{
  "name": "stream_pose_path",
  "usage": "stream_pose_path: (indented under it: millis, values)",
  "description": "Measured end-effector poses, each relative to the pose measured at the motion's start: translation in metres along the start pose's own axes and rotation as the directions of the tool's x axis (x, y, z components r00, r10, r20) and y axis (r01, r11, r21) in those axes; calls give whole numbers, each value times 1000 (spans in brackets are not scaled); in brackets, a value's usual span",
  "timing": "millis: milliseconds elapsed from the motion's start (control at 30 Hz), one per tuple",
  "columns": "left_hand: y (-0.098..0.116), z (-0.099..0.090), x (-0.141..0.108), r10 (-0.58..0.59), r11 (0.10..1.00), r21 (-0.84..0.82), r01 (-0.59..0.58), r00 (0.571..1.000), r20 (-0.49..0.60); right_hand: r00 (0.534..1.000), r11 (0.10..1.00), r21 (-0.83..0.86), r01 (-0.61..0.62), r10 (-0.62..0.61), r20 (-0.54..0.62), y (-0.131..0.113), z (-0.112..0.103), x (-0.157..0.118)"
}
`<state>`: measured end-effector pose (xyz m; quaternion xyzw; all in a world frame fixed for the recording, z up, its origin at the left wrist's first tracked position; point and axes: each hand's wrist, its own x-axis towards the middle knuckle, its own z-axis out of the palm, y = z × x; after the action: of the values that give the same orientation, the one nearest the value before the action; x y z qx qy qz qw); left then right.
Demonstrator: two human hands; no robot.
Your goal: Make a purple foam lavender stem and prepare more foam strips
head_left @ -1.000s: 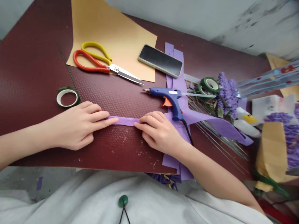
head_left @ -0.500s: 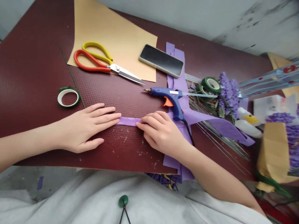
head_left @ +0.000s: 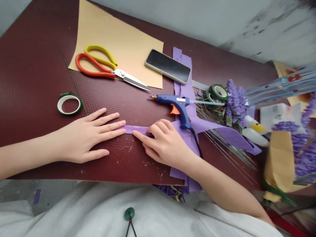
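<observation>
The right hand, fingers together, pins a strip of purple paper to a dark red surface at lower center of the frame. The left hand, fingers spread flat, meets the strip's other end, with a blue glue gun just above the right hand.

Soft, even light is filling the scene, and the colours are staying bright around the blue hot glue gun. Only faint, diffuse shadows are gathering beneath it and along the right hand. Left of the gun, a pale sheen is spreading across the dark phone screen and the maroon tabletop. Right of the gun, sharpness is falling away: the lavender bunch is softening, while the clear plastic sleeve and the grey wall are smearing into blur. Far from the gun, wide-angle distortion is stretching and bending shapes toward the frame's edges.
</observation>
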<state>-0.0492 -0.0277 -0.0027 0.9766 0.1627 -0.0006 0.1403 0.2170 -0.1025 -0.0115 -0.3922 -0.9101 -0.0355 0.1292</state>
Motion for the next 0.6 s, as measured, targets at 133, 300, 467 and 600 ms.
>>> stream_pose_path:
  millis: [133,300,467,600]
  values:
    - [4,-1,0,-18,1000,-2,18,1000,12,1000,1000,1,-10,10,2,-1,0,0]
    - [0,1,1,14,1000,16,-14,1000,-10,1000,1000,-17,-5,5,0,-3,0,0]
    - [-4,2,4,76,997,24,-77,997,26,999,999,-35,30,-29,16,-5,2,-1]
    - [-2,2,5,68,997,25,-69,996,57,999,999,-37,28,-28,16,-7,1,-1]
